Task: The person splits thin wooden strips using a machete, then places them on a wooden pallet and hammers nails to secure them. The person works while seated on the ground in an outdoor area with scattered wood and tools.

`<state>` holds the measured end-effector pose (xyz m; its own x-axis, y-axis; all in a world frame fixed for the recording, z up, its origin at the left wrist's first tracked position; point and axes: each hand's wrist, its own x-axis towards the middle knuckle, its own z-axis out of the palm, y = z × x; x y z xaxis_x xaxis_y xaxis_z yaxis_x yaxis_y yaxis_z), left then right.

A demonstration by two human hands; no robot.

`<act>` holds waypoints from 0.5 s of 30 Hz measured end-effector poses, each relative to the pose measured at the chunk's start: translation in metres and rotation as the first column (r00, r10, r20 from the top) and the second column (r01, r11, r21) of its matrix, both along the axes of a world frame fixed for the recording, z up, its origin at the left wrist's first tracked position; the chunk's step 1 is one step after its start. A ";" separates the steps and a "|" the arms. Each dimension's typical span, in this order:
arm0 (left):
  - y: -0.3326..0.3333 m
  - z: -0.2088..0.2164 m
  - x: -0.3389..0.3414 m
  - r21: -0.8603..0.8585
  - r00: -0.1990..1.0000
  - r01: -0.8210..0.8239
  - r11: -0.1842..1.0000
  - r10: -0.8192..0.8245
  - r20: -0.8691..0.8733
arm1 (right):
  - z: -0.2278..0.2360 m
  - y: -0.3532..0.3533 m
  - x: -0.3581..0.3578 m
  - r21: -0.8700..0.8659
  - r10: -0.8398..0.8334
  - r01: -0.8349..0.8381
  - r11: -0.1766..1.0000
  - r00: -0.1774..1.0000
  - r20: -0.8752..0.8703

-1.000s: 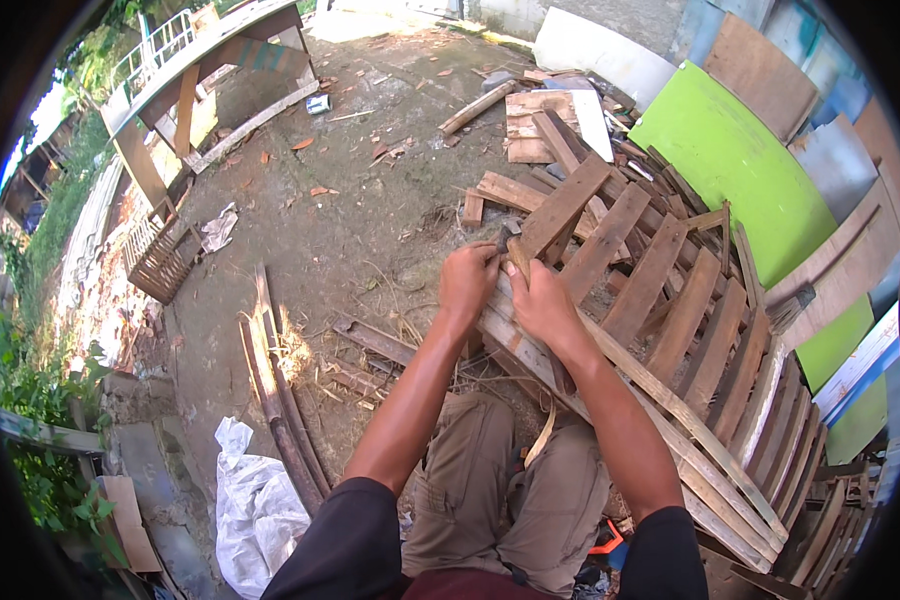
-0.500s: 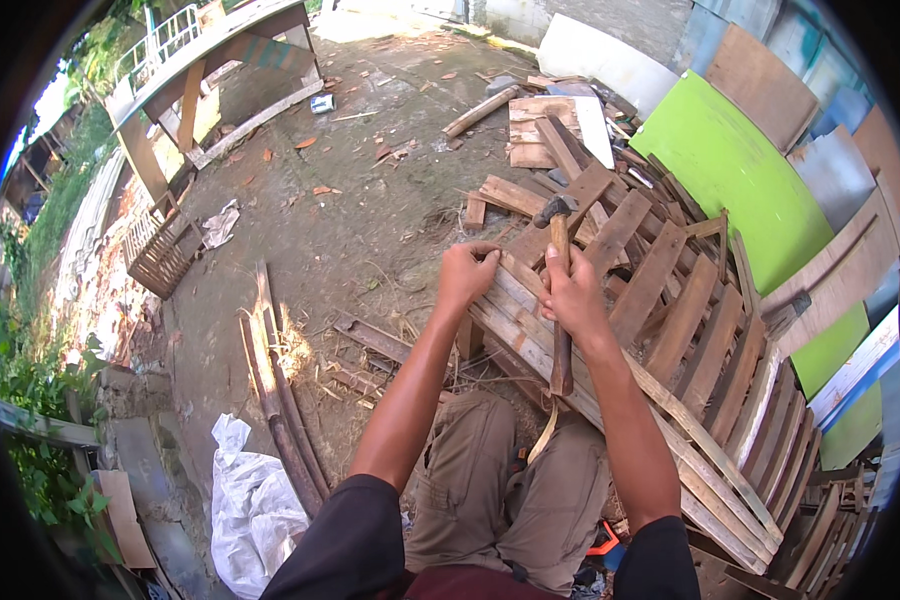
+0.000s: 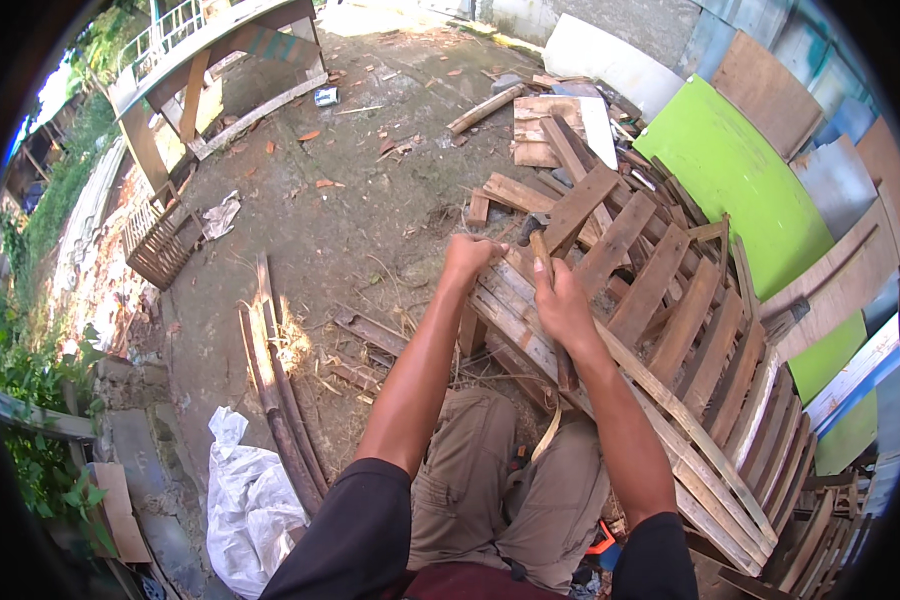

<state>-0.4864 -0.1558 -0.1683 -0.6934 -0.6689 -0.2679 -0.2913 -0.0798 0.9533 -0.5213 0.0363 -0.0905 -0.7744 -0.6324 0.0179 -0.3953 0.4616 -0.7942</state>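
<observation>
My right hand is wrapped round the wooden handle of a hammer. The dark hammer head is close to the fingertips of my left hand, above the corner of the slatted wooden pallet. The fingers of that left hand are pinched together at the far end of the pallet's long side boards; whatever they pinch is too small to make out. The pallet leans in front of my knees, its brown slats running off to the right.
Scrap wood lies heaped beyond the pallet. Green panels lean along the right. Long timber strips and a white sack lie on the ground at left. A plastic crate and a wooden table stand farther off.
The hammer head has swung left and down, closer to my left fingertips. My right hand has shifted slightly left with it, while my left hand stays at the pallet's corner.
</observation>
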 end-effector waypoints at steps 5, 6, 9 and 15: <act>0.002 0.002 -0.002 0.009 0.998 -0.012 1.000 0.011 0.068 | 0.013 -0.001 0.013 -0.081 0.001 0.000 0.997 1.000 0.006; 0.001 -0.002 -0.001 -0.002 0.999 -0.014 1.000 0.014 0.052 | 0.016 -0.003 0.015 -0.093 0.011 -0.009 0.996 1.000 0.019; 0.001 0.001 -0.001 -0.048 1.000 -0.008 0.999 0.009 0.019 | 0.011 -0.004 -0.001 0.024 0.105 -0.105 0.994 0.994 -0.009; 0.006 0.011 -0.001 -0.077 0.998 -0.023 0.997 0.028 0.058 | -0.009 -0.003 0.002 0.068 0.084 -0.079 0.995 0.994 -0.066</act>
<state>-0.4874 -0.1494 -0.1569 -0.6604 -0.7061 -0.2556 -0.3462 -0.0158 0.9380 -0.5198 0.0331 -0.0991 -0.7187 -0.6948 0.0261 -0.4866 0.4758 -0.7327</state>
